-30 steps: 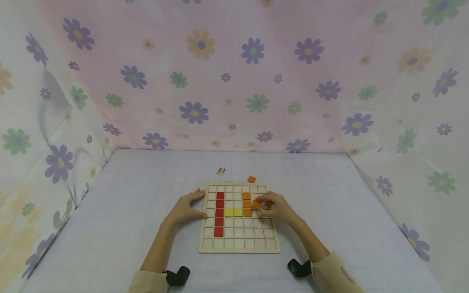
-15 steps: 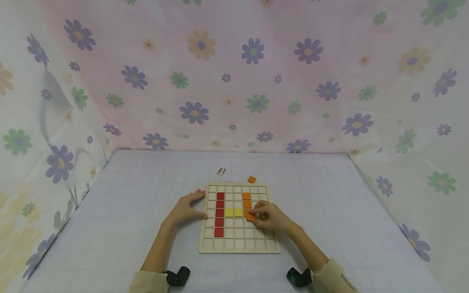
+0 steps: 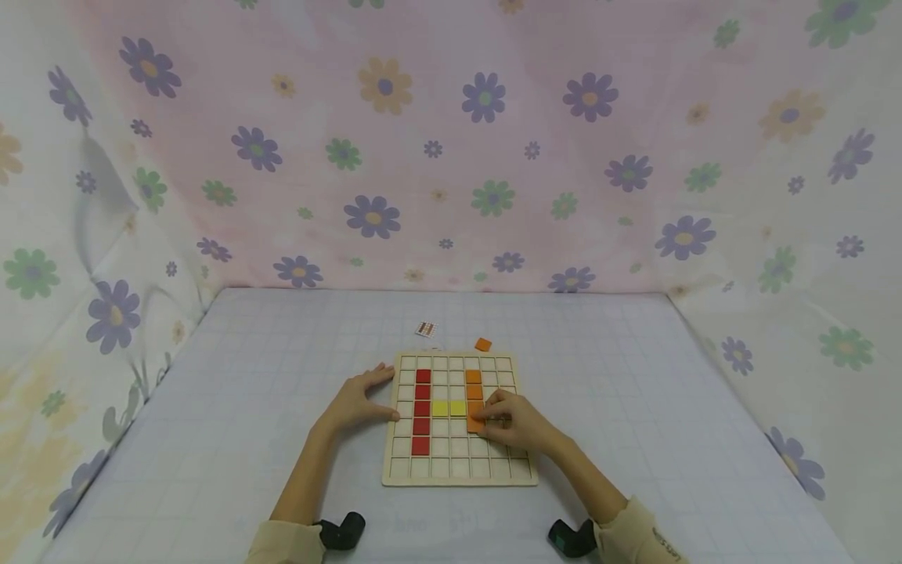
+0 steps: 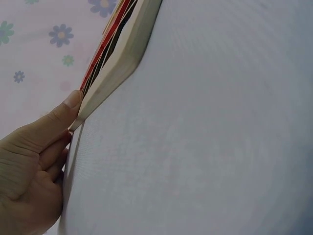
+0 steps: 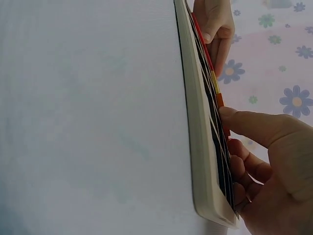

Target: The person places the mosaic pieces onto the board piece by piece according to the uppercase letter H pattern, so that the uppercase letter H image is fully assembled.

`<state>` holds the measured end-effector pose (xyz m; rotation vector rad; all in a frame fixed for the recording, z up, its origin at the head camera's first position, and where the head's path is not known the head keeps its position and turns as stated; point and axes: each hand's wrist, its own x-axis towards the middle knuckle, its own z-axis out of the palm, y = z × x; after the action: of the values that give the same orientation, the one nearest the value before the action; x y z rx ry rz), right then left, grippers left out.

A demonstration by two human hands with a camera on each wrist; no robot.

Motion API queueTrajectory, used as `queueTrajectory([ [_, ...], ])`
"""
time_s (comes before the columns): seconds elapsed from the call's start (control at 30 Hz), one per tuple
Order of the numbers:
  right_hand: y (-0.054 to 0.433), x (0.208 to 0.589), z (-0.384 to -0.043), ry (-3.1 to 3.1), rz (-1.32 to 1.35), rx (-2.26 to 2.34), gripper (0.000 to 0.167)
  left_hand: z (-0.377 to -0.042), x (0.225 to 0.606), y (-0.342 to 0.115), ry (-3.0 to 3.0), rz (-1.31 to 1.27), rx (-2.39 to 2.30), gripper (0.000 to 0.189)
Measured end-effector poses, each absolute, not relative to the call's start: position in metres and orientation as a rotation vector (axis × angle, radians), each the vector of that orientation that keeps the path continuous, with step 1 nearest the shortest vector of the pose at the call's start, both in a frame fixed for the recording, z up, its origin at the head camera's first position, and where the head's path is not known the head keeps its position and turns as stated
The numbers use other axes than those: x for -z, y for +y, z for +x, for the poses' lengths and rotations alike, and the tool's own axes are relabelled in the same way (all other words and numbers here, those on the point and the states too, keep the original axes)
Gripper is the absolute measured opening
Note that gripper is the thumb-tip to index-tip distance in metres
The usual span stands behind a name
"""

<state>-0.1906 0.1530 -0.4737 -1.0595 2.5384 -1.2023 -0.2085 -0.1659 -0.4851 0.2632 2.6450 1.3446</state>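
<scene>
A wooden grid board (image 3: pixel 460 470) lies flat on the table. My right hand (image 3: pixel 520 423) pinches an orange square tile (image 3: pixel 475 426) between thumb and fingers, at the cell just below a column of orange tiles (image 3: pixel 474 384). Part of that tile is behind the fingertips. My left hand (image 3: pixel 354 402) rests against the board's left edge, thumb and fingers spread apart; in the left wrist view its thumb touches the rim. Several red tiles (image 3: pixel 421 408) form a column on the board's left, and two yellow tiles (image 3: pixel 449 408) bridge red and orange.
Behind the board lie a loose orange tile (image 3: pixel 482 344) and a small printed card (image 3: pixel 426 329). Black curved pieces (image 3: pixel 343 532) sit at both wrists. Flower-patterned cloth (image 3: pixel 451 157) encloses the back and sides of the white table (image 3: pixel 247 376).
My right hand has moved down and left with the orange tile, from beside the orange column to the cell beneath it. The left hand has stayed at the board's edge.
</scene>
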Motion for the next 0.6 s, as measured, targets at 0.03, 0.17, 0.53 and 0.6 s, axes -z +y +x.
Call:
queueTrajectory([
  [0.03,0.1532,0.474,-0.1904,2.539,-1.069,1.201,0.021,-0.2085,0.485,-0.1656,2.644,0.261,-1.343,0.086],
  [0.17,0.1535,0.4748,-0.1903,2.542,-1.109,1.195,0.02,-0.2087,0.4857,-0.1658,2.643,0.256,-1.343,0.086],
  [0.53,0.1509,0.4723,-0.1896,2.596,-1.139,1.049,0.025,-0.2081,0.4862,-0.1663,2.64,0.252,-1.354,0.085],
  [0.6,0.1491,0.4715,-0.1895,2.617,-1.195,0.944,0.028,-0.2081,0.4861,-0.1661,2.639,0.245,-1.353,0.085],
])
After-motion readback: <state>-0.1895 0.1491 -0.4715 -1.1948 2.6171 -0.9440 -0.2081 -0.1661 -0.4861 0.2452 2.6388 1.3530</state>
